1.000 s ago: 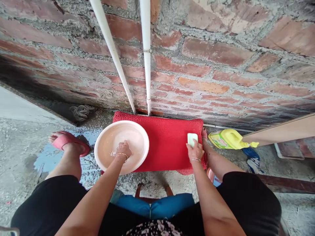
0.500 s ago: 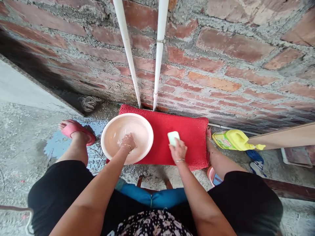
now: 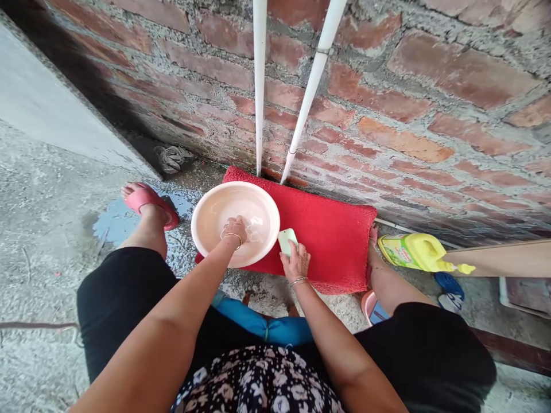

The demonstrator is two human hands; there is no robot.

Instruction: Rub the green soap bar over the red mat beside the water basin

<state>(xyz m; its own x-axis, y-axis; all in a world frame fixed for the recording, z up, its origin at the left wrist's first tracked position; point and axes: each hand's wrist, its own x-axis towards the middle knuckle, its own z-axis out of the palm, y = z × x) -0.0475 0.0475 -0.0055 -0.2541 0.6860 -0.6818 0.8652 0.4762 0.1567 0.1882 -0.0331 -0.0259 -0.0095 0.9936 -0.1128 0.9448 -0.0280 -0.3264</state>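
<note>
- Head view: the person's right hand (image 3: 296,261) is holding a pale green block (image 3: 287,242), its grip narrowing to the block's near end.
- That block is sitting over a red cloth (image 3: 331,229), just beside the right rim of a pale pink basin (image 3: 201,225); whether it is touching the rim, I cannot tell.
- The left hand (image 3: 236,228) is resting in the basin's water (image 3: 219,209), fingers partly hidden; whether its grip is holding anything, I cannot tell.
- Each wrist is wearing a bangle.
- The basin is standing on the left part of the red cloth.
- A yellow bottle (image 3: 411,252) is resting on the floor to the right, near the person's right foot.
- A pink slipper (image 3: 152,206) is covering part of the left foot, beside a puddle (image 3: 114,221).
- Two white pipes (image 3: 259,86) are running down the brick wall (image 3: 408,140) behind the cloth.
</note>
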